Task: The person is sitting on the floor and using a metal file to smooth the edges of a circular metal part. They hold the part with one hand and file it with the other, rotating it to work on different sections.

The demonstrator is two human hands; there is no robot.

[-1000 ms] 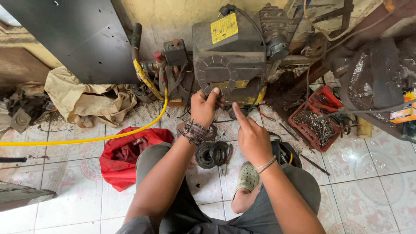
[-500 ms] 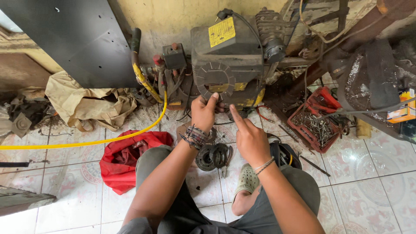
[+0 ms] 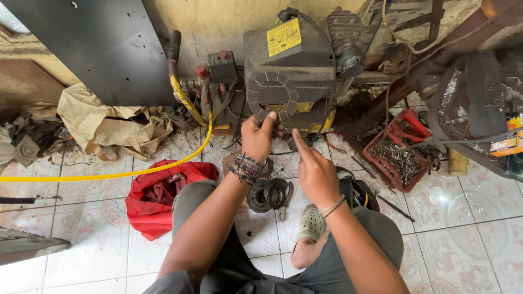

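Note:
A dark grey motor unit (image 3: 289,65) with a yellow label and a round ribbed cover (image 3: 272,95) stands against the wall. My left hand (image 3: 259,136), with beaded bands on the wrist, is curled at the unit's lower front, its thumb pressed to the ribbed cover. Whatever lies inside its fingers is hidden. My right hand (image 3: 313,169) hovers just right of it, index finger stretched toward the unit's underside, with nothing visible in it. I am sitting on the tiled floor with my knees bent.
A yellow hose (image 3: 109,175) runs left across the tiles. A red cloth (image 3: 158,196) lies by my left knee, and a black ring-shaped part (image 3: 267,195) between my legs. At right is a red tray of nails (image 3: 395,155). A dark metal panel (image 3: 92,49) leans at back left.
Both hands stay at the unit's lower front, almost still. The view has drifted slightly.

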